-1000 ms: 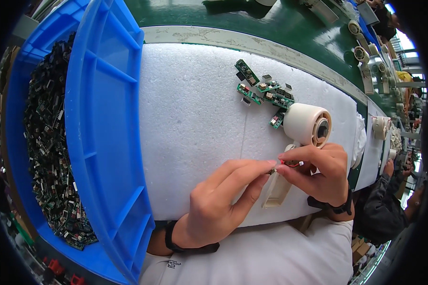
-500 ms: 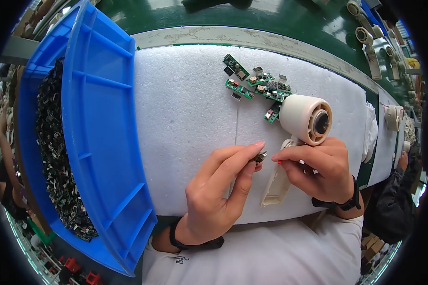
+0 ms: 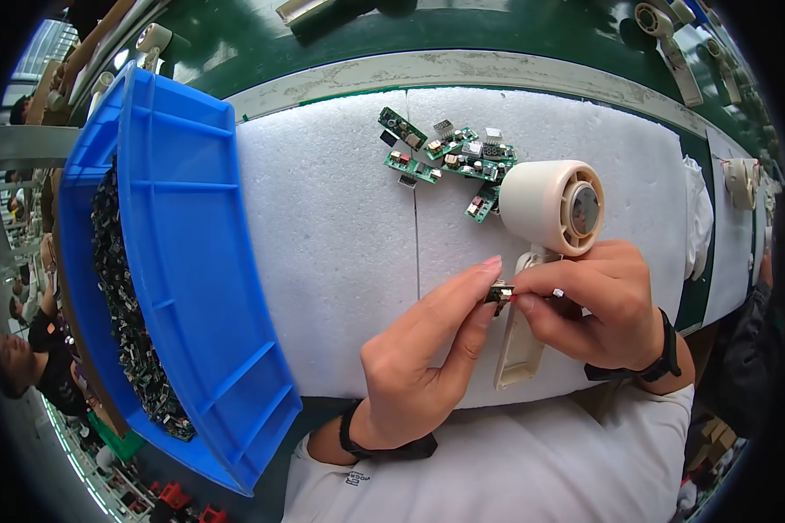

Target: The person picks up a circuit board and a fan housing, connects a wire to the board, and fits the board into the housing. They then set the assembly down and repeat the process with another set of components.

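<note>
Between the thumb and fingers of my left hand (image 3: 423, 353) is a small circuit board (image 3: 499, 295), partly covered by the fingertips. My right hand (image 3: 597, 305) pinches a thin lead with a red end (image 3: 514, 298), which meets the board's edge; whether it is plugged in is too small to tell. A small white piece (image 3: 558, 293) shows beside the right fingers. Under that hand lies a cream handheld fan (image 3: 541, 205), its round head pointing away from me and its hollow handle open toward me.
Several green circuit boards (image 3: 471, 161) lie loosely piled beyond the fan on a white foam sheet (image 3: 323, 235). At the left stands a tilted blue bin (image 3: 192, 261) holding many boards (image 3: 135, 331). Farther back, more fan bodies (image 3: 672, 61) rest on a green bench (image 3: 497, 30).
My hands have come together, so the lead in the right fingers now touches the board in the left. The whole view has shifted slightly.
</note>
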### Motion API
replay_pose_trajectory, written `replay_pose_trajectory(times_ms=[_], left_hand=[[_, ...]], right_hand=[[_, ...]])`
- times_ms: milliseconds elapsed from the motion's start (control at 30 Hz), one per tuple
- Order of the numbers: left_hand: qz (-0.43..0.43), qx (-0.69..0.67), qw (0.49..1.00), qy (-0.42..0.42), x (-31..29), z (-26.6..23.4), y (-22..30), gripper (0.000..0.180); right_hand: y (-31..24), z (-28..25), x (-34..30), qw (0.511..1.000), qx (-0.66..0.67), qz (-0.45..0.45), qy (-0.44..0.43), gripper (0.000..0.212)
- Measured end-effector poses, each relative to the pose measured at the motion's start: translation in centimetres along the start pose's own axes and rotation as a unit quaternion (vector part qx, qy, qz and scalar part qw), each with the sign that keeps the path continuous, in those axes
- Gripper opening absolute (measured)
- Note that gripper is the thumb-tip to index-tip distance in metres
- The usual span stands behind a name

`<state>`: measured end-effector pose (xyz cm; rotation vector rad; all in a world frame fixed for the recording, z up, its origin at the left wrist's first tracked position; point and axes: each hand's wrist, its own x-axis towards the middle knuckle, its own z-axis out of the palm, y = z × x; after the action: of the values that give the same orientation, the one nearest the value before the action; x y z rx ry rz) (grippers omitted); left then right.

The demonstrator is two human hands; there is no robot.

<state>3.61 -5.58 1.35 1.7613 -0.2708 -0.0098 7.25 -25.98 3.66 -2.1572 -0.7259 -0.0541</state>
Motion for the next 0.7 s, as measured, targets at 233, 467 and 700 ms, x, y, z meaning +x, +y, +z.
replay_pose_trajectory(times_ms=[233,467,700], left_hand=[[0.046,-0.030,0.998,-0.008,-0.3,-0.3,-0.4,0.030],[0.048,-0.062,0.996,-0.048,-0.2,-1.3,-0.4,0.033],[-0.034,-0.179,0.976,-0.117,-0.6,-2.4,-0.9,0.038]], right_hand=[[-0.2,-0.3,-0.1,1.000,0.002,-0.012,0.003,0.018],[0.3,-0.8,-0.2,0.999,0.021,-0.044,-0.013,0.020],[0.7,-0.3,-0.3,0.993,0.098,-0.063,-0.019,0.021]])
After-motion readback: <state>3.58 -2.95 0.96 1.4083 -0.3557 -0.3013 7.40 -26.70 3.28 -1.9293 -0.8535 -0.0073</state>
